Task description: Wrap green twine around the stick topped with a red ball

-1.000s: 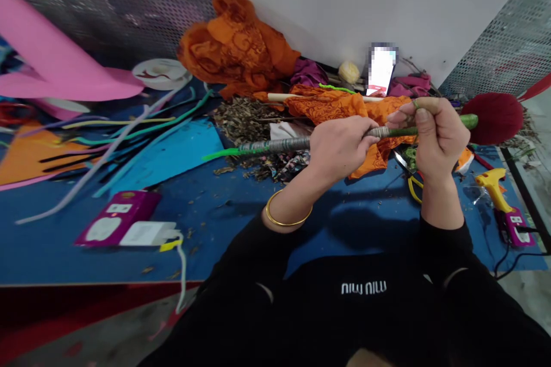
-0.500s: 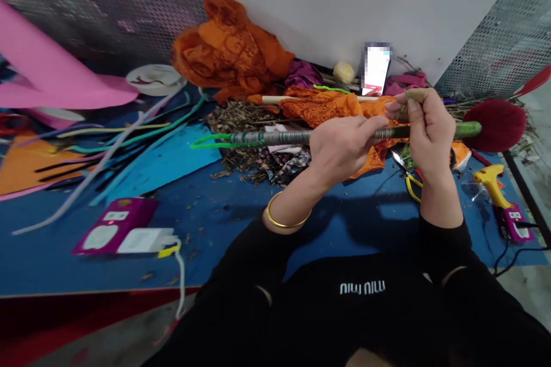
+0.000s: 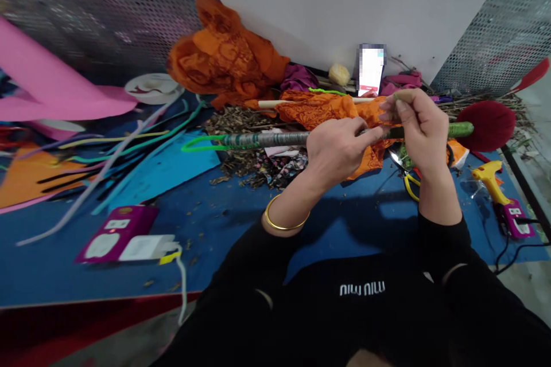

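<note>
A long stick (image 3: 286, 139) wrapped in grey and green windings lies level across my view, above the table. At its left end is a bright green loop (image 3: 200, 143); at its right end, past a green section (image 3: 460, 129), sits a dark red round head (image 3: 488, 125). My left hand (image 3: 333, 146) is closed around the middle of the stick. My right hand (image 3: 424, 126) stands over the stick's dark part, fingertips pinched together. Something small and olive-green shows at those fingertips, too small to name. Below the right hand lie yellow-handled scissors (image 3: 412, 186).
Orange cloth (image 3: 232, 57) and dried plant bits (image 3: 235, 120) lie behind the stick. A lit phone (image 3: 370, 71) leans on the white panel. To the left are pipe cleaners (image 3: 116, 155) and a purple power strip (image 3: 116, 235); to the right, a yellow glue gun (image 3: 493, 178).
The stick and both hands have shifted slightly left in view, along with the background. The left fingers have moved a little on the stick; the right hand is still pinched.
</note>
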